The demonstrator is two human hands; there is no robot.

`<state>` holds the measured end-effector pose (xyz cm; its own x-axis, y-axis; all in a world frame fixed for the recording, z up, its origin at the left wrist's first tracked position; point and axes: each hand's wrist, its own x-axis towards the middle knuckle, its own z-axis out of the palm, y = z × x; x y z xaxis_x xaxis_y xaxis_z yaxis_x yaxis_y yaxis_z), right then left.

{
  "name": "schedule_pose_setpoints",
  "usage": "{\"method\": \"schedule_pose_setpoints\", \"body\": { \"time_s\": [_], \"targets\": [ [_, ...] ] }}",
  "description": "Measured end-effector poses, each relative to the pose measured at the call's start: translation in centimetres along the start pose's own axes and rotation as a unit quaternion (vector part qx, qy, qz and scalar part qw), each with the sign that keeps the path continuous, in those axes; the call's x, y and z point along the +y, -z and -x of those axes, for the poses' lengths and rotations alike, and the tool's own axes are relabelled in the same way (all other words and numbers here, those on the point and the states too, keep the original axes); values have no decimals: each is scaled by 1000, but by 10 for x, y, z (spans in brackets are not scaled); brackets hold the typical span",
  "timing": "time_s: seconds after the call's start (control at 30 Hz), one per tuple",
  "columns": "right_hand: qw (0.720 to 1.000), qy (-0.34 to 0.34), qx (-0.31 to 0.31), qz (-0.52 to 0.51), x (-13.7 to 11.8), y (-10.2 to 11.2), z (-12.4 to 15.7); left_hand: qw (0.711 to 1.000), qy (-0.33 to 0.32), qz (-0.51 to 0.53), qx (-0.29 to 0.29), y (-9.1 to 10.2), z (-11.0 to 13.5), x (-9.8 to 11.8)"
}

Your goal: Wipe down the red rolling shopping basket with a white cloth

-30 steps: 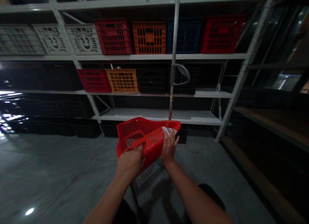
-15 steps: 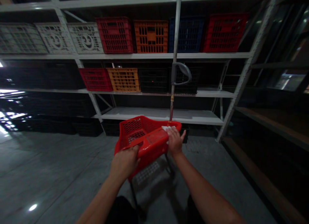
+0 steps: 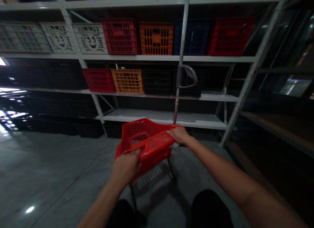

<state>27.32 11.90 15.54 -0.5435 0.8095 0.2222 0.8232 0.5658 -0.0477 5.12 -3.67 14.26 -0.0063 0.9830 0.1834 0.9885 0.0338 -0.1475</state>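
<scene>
A red plastic shopping cart point(image 3: 159, 145) with a mesh basket stands in front of me, its handle end toward me. My left hand point(image 3: 127, 166) is closed around the left part of the handle. My right hand point(image 3: 180, 135) is curled over the handle's right end, its fingers on the top face. A bit of white wipe point(image 3: 175, 145), tissue or cloth, sticks out below that hand; the rest of it is hidden. From the cart's right corner rises a metal pole point(image 3: 183, 38) carrying a grey loop-shaped grip point(image 3: 187, 76).
White metal shelving point(image 3: 157, 58) spans the background. It holds white crates point(image 3: 90, 38), red crates point(image 3: 120, 36), an orange crate point(image 3: 156, 38), a yellow crate point(image 3: 127, 81) and dark crates. Another rack point(image 3: 277, 128) stands close on the right. Grey concrete floor point(image 3: 61, 169) surrounds the cart.
My right hand has turned and curled over the handle's right end. The white wipe has gone from the top face to the near side below the hand. My left hand stays put.
</scene>
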Motion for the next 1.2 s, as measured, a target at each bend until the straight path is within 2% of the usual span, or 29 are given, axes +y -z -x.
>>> {"method": "schedule_pose_setpoints", "body": {
  "time_s": [0.1, 0.2, 0.3, 0.4, 0.5, 0.6, 0.67, 0.7, 0.77, 0.8, 0.83, 0.87, 0.9, 0.97, 1.0, 1.03, 1.1, 1.2],
  "targets": [
    [999, -49, 12, -2, -8, 0, -10, 1000, 2, 1, 4, 0, -1, -2],
    [996, -63, 62, -2, -14, -8, -9, 1000, 12, 9, 1, -2, -1, -11],
    [989, -13, 147, -26, -14, -22, 2, 1000, -4, 13, 1, -5, -1, -23],
    [975, 38, 207, -76, -7, -35, 14, 999, -30, 23, 9, -7, 0, -35],
    [950, 46, 265, -159, 4, -43, 20, 999, -31, 39, 11, -7, 0, -42],
    [925, -10, 306, -225, 22, -38, 17, 998, -29, 49, -3, -5, -1, -49],
    [905, -78, 340, -244, 36, -25, 10, 998, -36, 50, -10, -2, -3, -53],
    [886, -125, 370, -249, 44, -17, 7, 998, -39, 50, -12, -1, -3, -55],
    [833, -221, 442, -251, 55, 0, 5, 997, -49, 55, -2, 2, -4, -57],
    [807, -254, 470, -251, 57, 6, 7, 997, -51, 56, 10, 3, -3, -57],
    [798, -260, 482, -251, 57, 9, 11, 997, -49, 57, 26, 4, -2, -56],
    [815, -228, 469, -252, 54, 10, 18, 996, -47, 58, 44, 5, -1, -54],
    [853, -160, 427, -255, 49, 9, 26, 996, -40, 60, 60, 6, 0, -52],
    [927, 31, 279, -249, 37, 3, 44, 995, -20, 69, 71, 7, 1, -46],
    [943, 113, 199, -240, 32, 0, 51, 995, -10, 75, 65, 7, 0, -44],
    [950, 166, 134, -230, 29, 0, 57, 995, 3, 79, 53, 8, -1, -41],
    [958, 189, 53, -207, 28, 4, 61, 996, 38, 72, 27, 8, -5, -36],
    [972, 175, -16, -158, 38, 18, 53, 997, 71, 41, 12, 6, -10, -33]
  ]
}}
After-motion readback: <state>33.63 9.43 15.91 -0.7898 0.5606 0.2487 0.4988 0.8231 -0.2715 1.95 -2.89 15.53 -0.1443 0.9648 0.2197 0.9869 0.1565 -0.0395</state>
